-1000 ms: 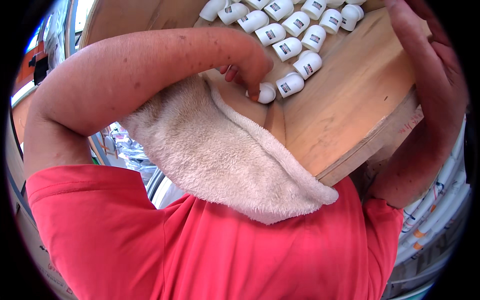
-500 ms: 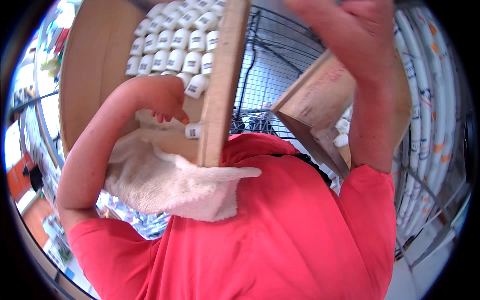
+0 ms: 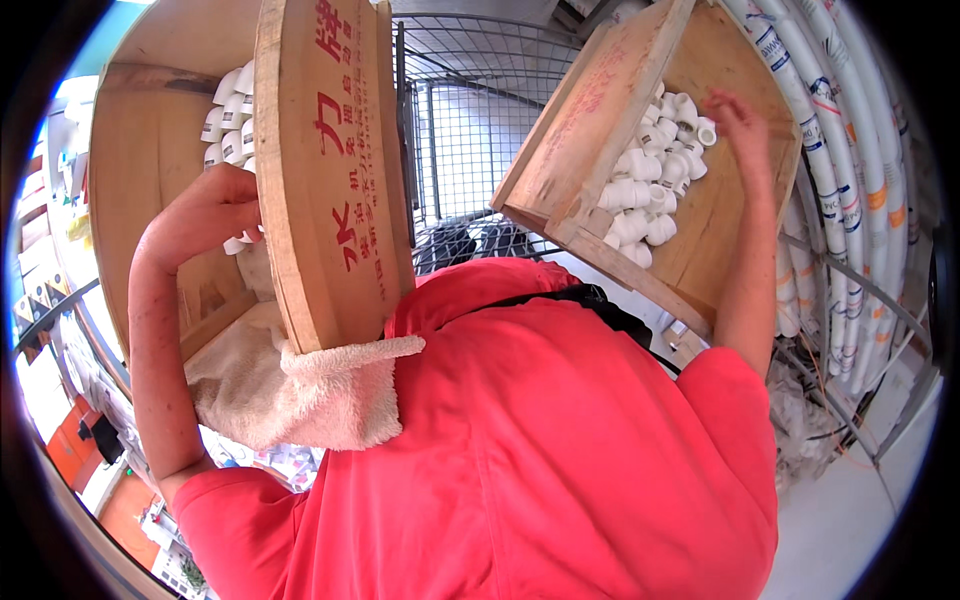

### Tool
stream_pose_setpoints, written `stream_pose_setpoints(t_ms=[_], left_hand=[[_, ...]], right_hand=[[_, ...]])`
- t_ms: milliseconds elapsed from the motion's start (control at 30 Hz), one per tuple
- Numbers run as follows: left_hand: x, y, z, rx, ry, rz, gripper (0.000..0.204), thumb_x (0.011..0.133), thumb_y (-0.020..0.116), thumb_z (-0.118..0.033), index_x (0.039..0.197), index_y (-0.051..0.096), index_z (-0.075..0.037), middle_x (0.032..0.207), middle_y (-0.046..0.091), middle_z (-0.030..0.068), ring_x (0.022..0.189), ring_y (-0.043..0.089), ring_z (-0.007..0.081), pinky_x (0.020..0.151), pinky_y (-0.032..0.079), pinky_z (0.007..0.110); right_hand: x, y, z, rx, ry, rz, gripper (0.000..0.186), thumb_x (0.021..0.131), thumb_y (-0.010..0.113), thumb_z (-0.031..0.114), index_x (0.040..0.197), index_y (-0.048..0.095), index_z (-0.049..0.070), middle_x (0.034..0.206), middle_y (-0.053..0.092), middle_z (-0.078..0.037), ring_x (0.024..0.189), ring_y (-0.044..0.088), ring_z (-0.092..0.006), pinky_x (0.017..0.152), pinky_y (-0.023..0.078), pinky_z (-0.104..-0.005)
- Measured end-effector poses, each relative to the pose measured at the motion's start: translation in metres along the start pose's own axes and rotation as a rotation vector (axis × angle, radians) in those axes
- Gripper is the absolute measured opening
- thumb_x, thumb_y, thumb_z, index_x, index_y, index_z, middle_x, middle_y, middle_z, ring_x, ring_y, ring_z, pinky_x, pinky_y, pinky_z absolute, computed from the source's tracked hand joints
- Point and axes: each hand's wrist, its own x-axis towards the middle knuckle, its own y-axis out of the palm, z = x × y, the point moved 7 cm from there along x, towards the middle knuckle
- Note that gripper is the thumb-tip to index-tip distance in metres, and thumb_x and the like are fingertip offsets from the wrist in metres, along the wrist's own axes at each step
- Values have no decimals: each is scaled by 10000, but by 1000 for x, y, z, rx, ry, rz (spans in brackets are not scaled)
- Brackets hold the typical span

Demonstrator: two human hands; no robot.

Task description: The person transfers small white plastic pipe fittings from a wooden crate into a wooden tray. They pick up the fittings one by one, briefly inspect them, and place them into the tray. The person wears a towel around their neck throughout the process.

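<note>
My left hand (image 3: 212, 215) reaches into the left wooden box (image 3: 135, 120), its fingers bent and pressed on a white pipe fitting (image 3: 234, 245) close to the box's inner wall; the wall hides part of the fingers. Beyond it, more white fittings (image 3: 232, 115) are set in rows. Over the right wooden box (image 3: 770, 70), my right hand (image 3: 738, 118) hangs with its fingers apart and nothing visible in them. Just beside its fingertips lies a loose heap of white elbow fittings (image 3: 645, 185).
A cream towel (image 3: 340, 395) drapes over the left box's near edge. Between the boxes stands a black wire mesh rack (image 3: 465, 150). Long white pipes (image 3: 850, 190) stand along the right, with a metal rail (image 3: 860, 270) across them.
My right hand has come down from the top to the heap in the right box. My left hand has shifted left with the view and its fingers have closed at a fitting.
</note>
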Motion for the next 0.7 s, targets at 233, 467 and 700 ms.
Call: stream_pose_setpoints(t_ms=[233,467,700], left_hand=[[1,-10,-5,41,91,-79,290,1009,665,-219,1018,738,62,802,677,26,745,604,81,724,544,268],[-3,-18,-6,123,-13,-100,307,1012,666,-244,1016,724,58,820,688,29,752,629,98,727,542,278],[-6,-28,-9,72,69,-194,274,1004,670,-233,1025,733,33,829,711,26,766,656,91,726,543,269]], right_hand=[[-23,63,-68,-727,299,186,662,829,722,635,1269,703,140,1171,756,-70,1098,706,-241,954,527,-395],[-26,72,-61,-937,332,137,671,800,742,625,1259,699,136,1209,744,-115,1154,696,-279,980,526,-419],[-1,41,-99,-463,298,206,496,837,763,512,1092,794,87,947,752,-35,823,660,-127,754,509,-313]])
